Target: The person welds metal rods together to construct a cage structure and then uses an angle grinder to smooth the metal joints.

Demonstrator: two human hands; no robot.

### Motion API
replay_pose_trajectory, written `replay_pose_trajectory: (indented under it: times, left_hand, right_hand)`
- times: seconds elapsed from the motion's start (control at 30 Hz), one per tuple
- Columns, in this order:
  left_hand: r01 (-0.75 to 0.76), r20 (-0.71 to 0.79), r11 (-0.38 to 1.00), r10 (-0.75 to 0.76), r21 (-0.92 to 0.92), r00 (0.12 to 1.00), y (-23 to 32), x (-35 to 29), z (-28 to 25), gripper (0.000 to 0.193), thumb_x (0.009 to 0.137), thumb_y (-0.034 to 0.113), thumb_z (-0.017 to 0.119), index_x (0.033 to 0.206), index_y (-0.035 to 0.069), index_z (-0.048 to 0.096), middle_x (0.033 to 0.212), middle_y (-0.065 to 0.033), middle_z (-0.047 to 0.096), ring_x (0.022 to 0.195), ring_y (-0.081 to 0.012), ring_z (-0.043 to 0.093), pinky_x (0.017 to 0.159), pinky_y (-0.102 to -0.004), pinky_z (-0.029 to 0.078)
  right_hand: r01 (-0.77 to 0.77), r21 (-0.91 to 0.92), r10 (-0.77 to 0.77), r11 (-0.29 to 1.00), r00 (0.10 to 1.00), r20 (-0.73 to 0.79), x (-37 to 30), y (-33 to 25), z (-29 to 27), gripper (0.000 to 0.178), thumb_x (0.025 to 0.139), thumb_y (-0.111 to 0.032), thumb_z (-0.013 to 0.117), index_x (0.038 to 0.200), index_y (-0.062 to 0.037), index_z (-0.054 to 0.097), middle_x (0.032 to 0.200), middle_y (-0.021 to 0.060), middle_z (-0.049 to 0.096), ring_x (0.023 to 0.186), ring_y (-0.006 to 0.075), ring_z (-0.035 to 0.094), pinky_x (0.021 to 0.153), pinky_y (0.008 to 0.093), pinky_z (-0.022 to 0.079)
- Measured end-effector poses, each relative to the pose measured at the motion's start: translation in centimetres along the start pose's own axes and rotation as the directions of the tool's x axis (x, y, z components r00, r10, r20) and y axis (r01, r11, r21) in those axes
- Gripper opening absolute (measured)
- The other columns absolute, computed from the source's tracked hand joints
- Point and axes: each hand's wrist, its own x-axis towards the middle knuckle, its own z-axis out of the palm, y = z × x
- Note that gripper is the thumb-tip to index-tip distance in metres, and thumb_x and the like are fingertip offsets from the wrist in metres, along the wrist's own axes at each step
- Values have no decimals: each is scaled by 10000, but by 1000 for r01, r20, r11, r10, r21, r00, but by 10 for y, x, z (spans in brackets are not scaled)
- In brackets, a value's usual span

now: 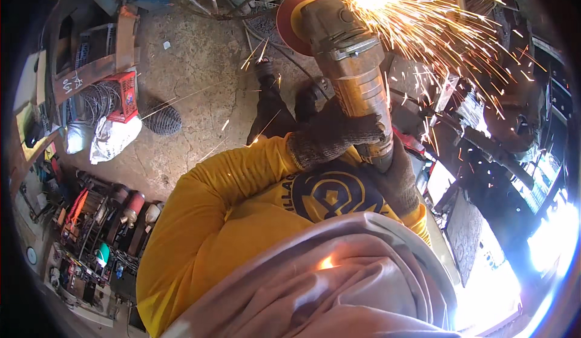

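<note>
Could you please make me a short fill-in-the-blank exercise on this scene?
1. The left hand and right hand grip an angle ____.
2. Glowing ____ spray from near its disc toward the picture's right.
3. The person's left sleeve is coloured ____.
4. The plastic crate at the picture's left is coloured ____.

Missing words: grinder; sparks; yellow; red.

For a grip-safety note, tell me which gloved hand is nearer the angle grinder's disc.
The left hand, across the angle grinder; the right hand, at its rear end, is farther from the red disc.
</note>
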Motion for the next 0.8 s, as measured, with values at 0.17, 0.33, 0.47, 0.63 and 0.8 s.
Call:
replay_pose_trajectory:
  times: [0.17, 0.33, 0.47, 0.63, 0.8]
  left_hand:
    - [-67, 17, 994, 65, 81, 998, -24, -1, -9, 455, 780, 133, 754, 1165, 39, 529, 1019, -60, 634, 934, -155, 618, 826, -324, 522]
    - [-648, 378, 273, 629, 711, 680, -40, 9, -22, 466, 767, 137, 763, 1157, 32, 532, 1006, -62, 634, 925, -147, 614, 819, -319, 522]
    - [-245, 72, 917, 234, 316, 970, -23, 6, -6, 469, 761, 154, 767, 1149, 38, 533, 1003, -59, 627, 922, -151, 609, 814, -317, 520]
    - [-97, 22, 995, 96, 38, 995, -10, 6, 3, 430, 777, 149, 754, 1135, 48, 538, 1035, -63, 613, 927, -165, 602, 827, -326, 513]
    - [63, 149, 936, -11, -346, 989, -31, 2, -12, 403, 805, 138, 729, 1145, 35, 539, 1043, -72, 619, 930, -170, 610, 829, -325, 519]
  right_hand:
    - [-126, 63, 126, 990, 992, 3, -4, 0, 2, 754, 714, -210, 774, 1362, -65, 416, 1224, 199, 573, 1155, 350, 558, 953, 427, 447]
    - [-40, -36, 41, 999, 999, 18, -2, 6, -2, 797, 708, -224, 778, 1382, -58, 385, 1227, 217, 566, 1143, 366, 560, 945, 433, 450]
    - [-70, -97, 71, 993, 997, 4, -8, 13, -2, 797, 707, -215, 780, 1380, -54, 385, 1225, 217, 566, 1135, 368, 565, 938, 435, 452]
    - [-30, -87, 30, 996, 1000, -2, -4, -3, -8, 785, 713, -193, 777, 1378, -51, 385, 1222, 215, 567, 1133, 378, 562, 932, 444, 457]
    - [28, -72, -30, 997, 999, -18, -2, 10, -4, 787, 687, -157, 803, 1353, -43, 400, 1177, 199, 613, 1097, 345, 607, 901, 413, 491]
